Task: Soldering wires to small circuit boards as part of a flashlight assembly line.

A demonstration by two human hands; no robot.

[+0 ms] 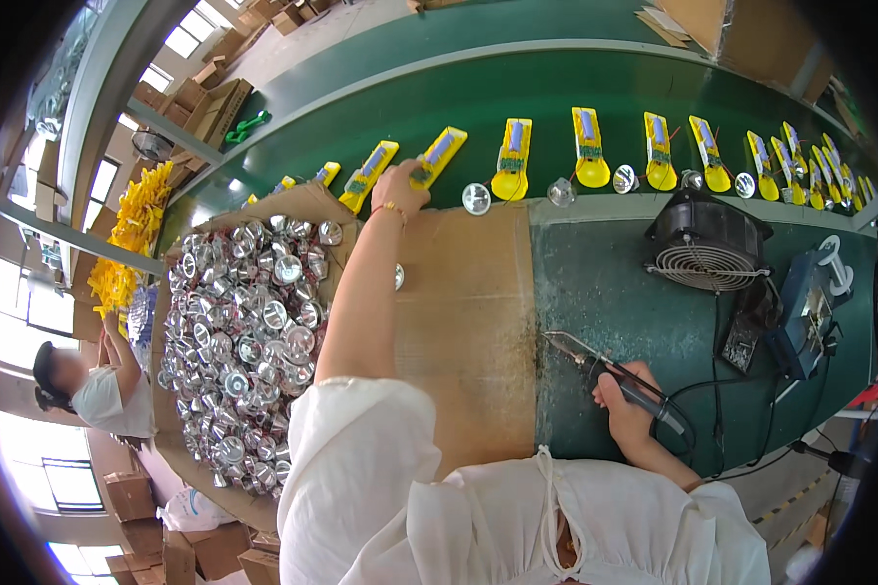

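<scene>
My left hand (400, 189) reaches out to the far green work surface, its fingers closed about the rounded lower end of a yellow flashlight housing (443, 154). Another yellow housing (369, 175) lies just left of that hand. My right hand (626, 402) grips a soldering iron (644, 398) above the green mat, the tip pointing to the far left. Under my left forearm, a silver reflector cup (399, 277) is partly hidden. Left of that arm, a large heap of silver reflector cups (249, 341) fills a cardboard tray (180, 429).
More yellow housings (589, 146) with circuit boards line the green belt (546, 83), several with reflectors beside them. A black fan (707, 239), a solder spool (834, 263) and a blue soldering station (805, 317) stand at right. A co-worker (112, 395) reaches toward piled yellow parts (132, 229) at left.
</scene>
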